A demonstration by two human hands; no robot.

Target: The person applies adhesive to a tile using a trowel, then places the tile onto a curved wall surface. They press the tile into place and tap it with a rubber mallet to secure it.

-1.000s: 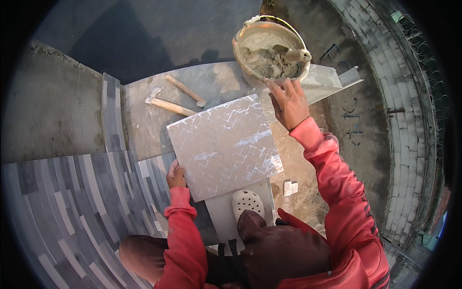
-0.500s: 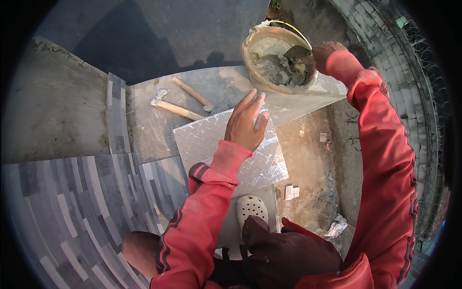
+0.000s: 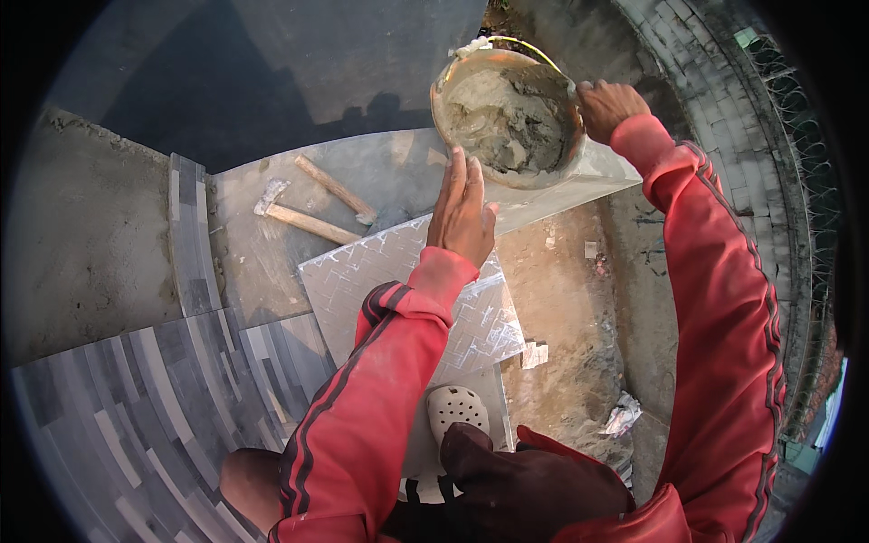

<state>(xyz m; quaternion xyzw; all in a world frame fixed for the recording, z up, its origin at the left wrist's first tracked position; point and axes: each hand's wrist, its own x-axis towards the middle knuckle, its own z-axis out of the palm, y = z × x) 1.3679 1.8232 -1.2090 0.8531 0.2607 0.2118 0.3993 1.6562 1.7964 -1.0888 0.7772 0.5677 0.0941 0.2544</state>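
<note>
My left hand (image 3: 463, 204) has its fingers extended above the upper part of a patterned square tile (image 3: 362, 299), fingertips at the near rim of a bucket of grey mortar (image 3: 502, 118); whether they touch it is unclear. My right hand (image 3: 611, 110) is closed at the bucket's right rim; what it grips is hidden, and I cannot make out a trowel now. A hammer (image 3: 303, 219) and a second wooden-handled tool (image 3: 330, 185) lie on the grey ledge left of the bucket. My shoe (image 3: 455, 407) is below the tile.
Striped grey tiling (image 3: 136, 425) spreads at lower left, beside rough plaster (image 3: 90, 235). A dusty lower surface (image 3: 552, 290) with scraps (image 3: 623, 412) lies right of the tile. A block wall with coiled wire (image 3: 783, 127) curves along the right edge, and a dark surface (image 3: 226, 81) is beyond the ledge.
My left hand left the tile's edge and moved up toward the bucket. My right hand moved to the bucket's right side. The trowel seen earlier in the mortar is out of sight.
</note>
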